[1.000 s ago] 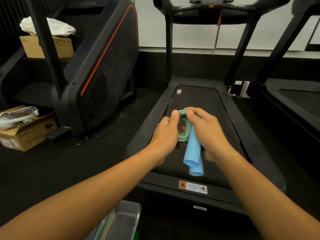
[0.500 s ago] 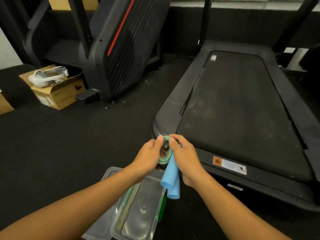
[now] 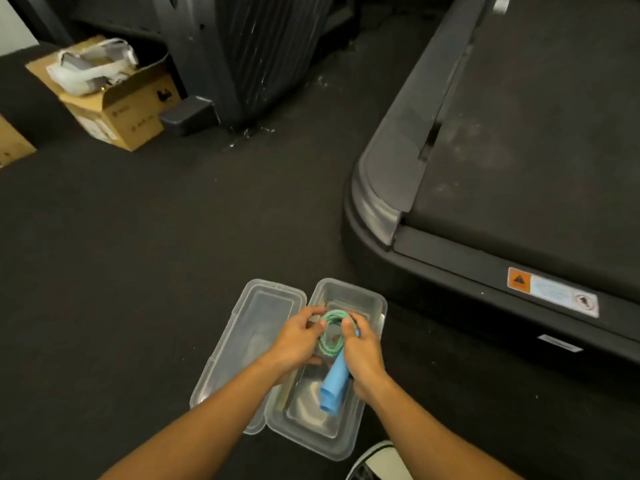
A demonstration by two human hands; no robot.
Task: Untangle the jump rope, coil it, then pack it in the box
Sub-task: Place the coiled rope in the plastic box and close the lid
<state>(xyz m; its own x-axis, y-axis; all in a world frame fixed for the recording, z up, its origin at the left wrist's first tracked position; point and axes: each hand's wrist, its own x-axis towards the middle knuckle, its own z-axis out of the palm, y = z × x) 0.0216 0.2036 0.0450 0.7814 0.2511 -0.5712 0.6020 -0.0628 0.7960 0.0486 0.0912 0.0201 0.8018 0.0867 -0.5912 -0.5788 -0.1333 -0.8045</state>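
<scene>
Now coiled jump rope (image 3: pixel 331 336) (over box (image 3: pixel 349 292)) sits between hands.

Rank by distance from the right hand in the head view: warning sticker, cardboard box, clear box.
From the right hand:
1. Clear box, directly under it.
2. Warning sticker, to the right on the treadmill's end.
3. Cardboard box, far upper left.

You are viewing a green-and-blue braided rope (image 3: pixel 329 341), light blue handles (image 3: pixel 333 386), a clear box (image 3: pixel 349 299) and black flooring (image 3: pixel 138 254).
</scene>
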